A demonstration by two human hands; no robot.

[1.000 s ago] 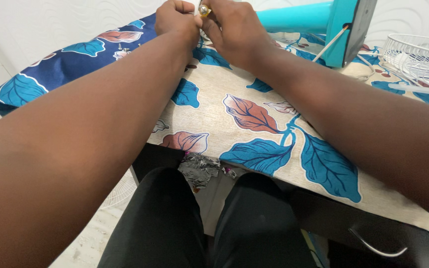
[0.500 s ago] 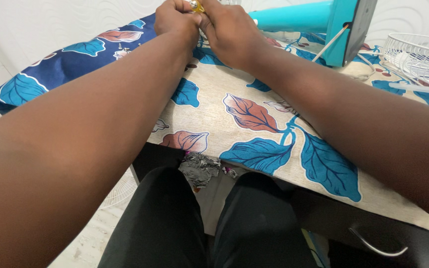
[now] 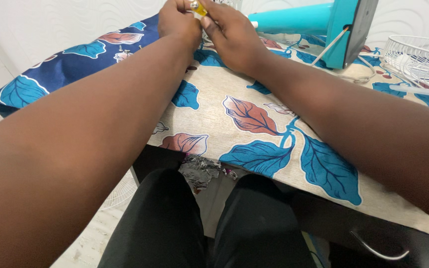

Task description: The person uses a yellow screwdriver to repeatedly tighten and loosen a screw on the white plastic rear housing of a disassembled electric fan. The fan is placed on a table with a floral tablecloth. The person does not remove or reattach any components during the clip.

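Both hands (image 3: 177, 22) (image 3: 229, 34) around small yellow object (image 3: 198, 8), mostly hidden.

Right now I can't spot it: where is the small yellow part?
In the head view, the small yellow part is at the top centre, pinched between the left hand and right hand, left of the teal fan body.

Fan (image 3: 319, 25) (basket (image 3: 418, 59) rightward) on table (image 3: 234, 129)

Small yellow, metal-tipped object (image 3: 197, 7), pinched at the far table edge
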